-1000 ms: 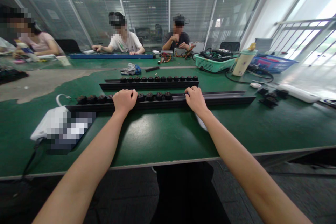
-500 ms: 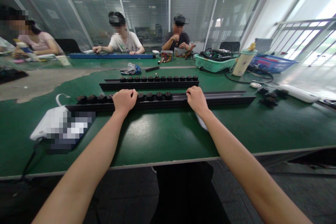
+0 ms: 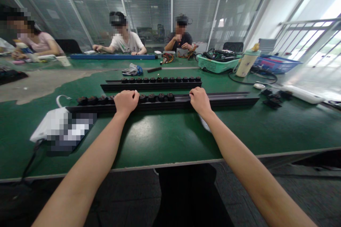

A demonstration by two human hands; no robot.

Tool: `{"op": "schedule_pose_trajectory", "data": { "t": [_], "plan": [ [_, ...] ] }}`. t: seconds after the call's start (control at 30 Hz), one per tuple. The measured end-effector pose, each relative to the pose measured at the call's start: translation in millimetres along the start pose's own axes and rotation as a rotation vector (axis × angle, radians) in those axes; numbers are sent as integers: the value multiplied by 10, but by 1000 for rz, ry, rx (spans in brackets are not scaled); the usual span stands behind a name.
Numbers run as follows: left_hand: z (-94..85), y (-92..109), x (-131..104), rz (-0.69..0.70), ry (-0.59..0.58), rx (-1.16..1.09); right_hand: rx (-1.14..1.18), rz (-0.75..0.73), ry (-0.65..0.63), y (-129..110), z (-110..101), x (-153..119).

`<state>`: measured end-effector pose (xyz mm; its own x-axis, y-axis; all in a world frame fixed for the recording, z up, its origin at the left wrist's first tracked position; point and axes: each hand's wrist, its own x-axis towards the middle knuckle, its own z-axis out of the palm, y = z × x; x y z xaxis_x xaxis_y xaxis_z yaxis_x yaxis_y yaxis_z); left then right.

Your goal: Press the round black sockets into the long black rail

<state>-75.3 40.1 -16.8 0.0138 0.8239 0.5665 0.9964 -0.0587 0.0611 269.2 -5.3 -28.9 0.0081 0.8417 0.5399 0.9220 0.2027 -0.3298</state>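
Long black rail [image 3: 160, 106] with a groove on top lies on the shiny green tabletop [image 3: 170, 142], stretching from nine o'clock to three o'clock. Chunky black pieces [image 3: 161, 97] sit in a row in its left part. With the middle of the rail as the middle of the clock, the left hand [image 3: 126, 102] is toward nine. It is curled over the row of pieces, and I cannot tell if it grips anything, because most of its fingers are hidden. The right hand [image 3: 199, 101] is toward three, resting on the rail with bent fingers; I cannot tell if it pinches something.

Near twelve is a shorter black rail [image 3: 154, 86] with its own row of black lumps. Past it, near eleven, lies a crumpled grey and blue cloth [image 3: 133, 70]. At two are a green plastic basket [image 3: 211, 65] full of dark cords and a pale yellow bottle [image 3: 244, 65]. Loose black parts [image 3: 274, 100] lie at three. Between eight and nine is a white box [image 3: 52, 124]. People sit across the tabletop at ten, at eleven and just past twelve.
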Motion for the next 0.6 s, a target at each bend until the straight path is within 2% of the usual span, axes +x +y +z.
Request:
{"op": "schedule_pose_trajectory", "data": {
  "t": [0.33, 0.6],
  "plan": [
    [-7, 3, -2, -13, 3, -23, -20, 5, 9, -9, -12, -10],
    [-12, 1, -7, -6, -2, -11, -47, 50, -39, -41, -72, -10]
  ]
}}
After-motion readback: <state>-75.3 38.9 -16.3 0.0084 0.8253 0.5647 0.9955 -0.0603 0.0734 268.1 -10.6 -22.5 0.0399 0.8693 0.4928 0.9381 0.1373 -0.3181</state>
